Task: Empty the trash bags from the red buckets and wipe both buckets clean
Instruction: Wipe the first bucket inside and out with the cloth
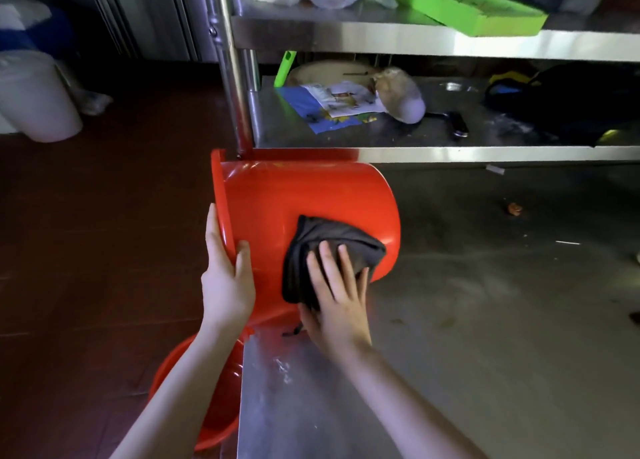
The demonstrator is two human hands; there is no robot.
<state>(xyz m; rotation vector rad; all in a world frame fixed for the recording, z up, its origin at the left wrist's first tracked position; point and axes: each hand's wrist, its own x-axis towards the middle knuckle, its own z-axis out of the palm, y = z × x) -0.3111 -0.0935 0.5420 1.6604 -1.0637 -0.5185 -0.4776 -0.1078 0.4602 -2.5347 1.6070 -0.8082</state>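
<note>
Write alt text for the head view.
Right hand presses a dark cloth on the side of a red bucket held sideways over a steel table; left hand grips its rim. A second red bucket stands below.

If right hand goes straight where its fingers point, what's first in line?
More of the dark cloth under the right hand, then the red bucket wall; depth beyond is unclear.

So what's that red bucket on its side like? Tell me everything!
The red bucket is shiny, smooth plastic, round, with a flared rim. It lies on its side at the steel table's edge, mouth pointing left, so its inside is hidden. The left hand holds its rim, and the right hand presses a dark cloth flat against its outer wall.
</note>
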